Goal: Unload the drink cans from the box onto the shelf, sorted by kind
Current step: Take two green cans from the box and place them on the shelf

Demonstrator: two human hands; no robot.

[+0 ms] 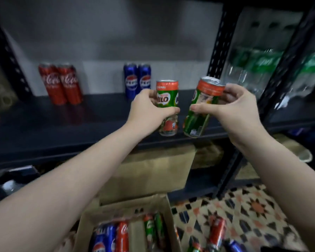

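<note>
Your left hand (149,108) is wrapped around an upright Milo can (167,106); your right hand (233,108) is closed on a second Milo can (202,108), which tilts with its top to the right. Both cans are held over the front edge of the shelf (62,128), and neither looks set down yet. You seem to be mid-placement, starting the Milo group. At the back stand two Coke cans (62,83) on the left and two Pepsi cans (137,80) in the middle. The next move calls for straightening the tilted can and standing both to the right of the Pepsi pair. The box (127,211) below holds more mixed cans.
</note>
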